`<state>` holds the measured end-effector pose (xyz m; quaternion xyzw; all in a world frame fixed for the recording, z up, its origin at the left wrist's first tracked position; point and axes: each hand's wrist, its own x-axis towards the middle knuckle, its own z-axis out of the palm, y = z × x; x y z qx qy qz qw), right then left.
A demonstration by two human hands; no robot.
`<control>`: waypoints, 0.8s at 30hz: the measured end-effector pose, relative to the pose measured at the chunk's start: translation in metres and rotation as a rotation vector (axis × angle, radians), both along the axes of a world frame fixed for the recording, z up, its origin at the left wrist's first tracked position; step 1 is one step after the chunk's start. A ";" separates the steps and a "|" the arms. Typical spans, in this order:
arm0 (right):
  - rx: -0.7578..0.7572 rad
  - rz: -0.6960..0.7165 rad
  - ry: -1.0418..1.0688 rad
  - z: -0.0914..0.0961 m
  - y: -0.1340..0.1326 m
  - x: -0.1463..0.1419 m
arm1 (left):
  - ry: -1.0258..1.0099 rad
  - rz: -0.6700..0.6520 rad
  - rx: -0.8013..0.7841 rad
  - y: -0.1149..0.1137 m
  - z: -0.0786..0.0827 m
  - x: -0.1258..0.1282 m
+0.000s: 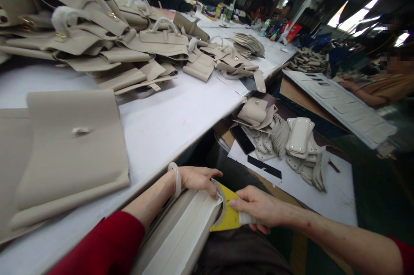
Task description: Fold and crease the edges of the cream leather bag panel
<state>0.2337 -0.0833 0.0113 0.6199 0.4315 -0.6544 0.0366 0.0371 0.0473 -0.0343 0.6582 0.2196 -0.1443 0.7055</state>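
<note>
A beige leather bag piece [179, 236] with a pale, creased lining side lies across my lap, its end pointing away from me. My left hand [199, 180] is closed over the far end of it, one finger stretched out to the right. My right hand [254, 206] pinches a yellow flat sheet [228, 218], thumb on top, right against the bag piece's end. A curved grey-beige strip [223, 199] runs between the yellow sheet and the bag piece. Something white and wrapped [247, 219] shows under my right fingers; its kind is unclear.
On the white table [168, 124] lie a beige leather panel [74, 150] and a heap of beige handbags [87, 29]. A lower side surface [339, 193] carries stacked leather parts [299, 137] and a black phone [242, 139]. A co-worker's arm [365, 93] is by a panel-covered board [343, 106].
</note>
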 end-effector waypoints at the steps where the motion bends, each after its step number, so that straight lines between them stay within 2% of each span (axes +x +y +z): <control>1: -0.002 0.006 0.000 0.001 0.001 -0.001 | 0.000 -0.002 0.002 0.000 0.000 0.000; 9: -0.036 -0.009 -0.042 0.003 -0.003 -0.009 | 0.022 0.034 -0.032 -0.002 -0.003 -0.002; 16: -0.049 -0.103 -0.050 0.004 -0.008 -0.025 | 0.016 0.105 -0.090 -0.004 -0.007 -0.003; 24: -0.065 -0.223 0.029 -0.010 -0.017 -0.038 | -0.040 0.226 -0.196 -0.011 -0.014 -0.004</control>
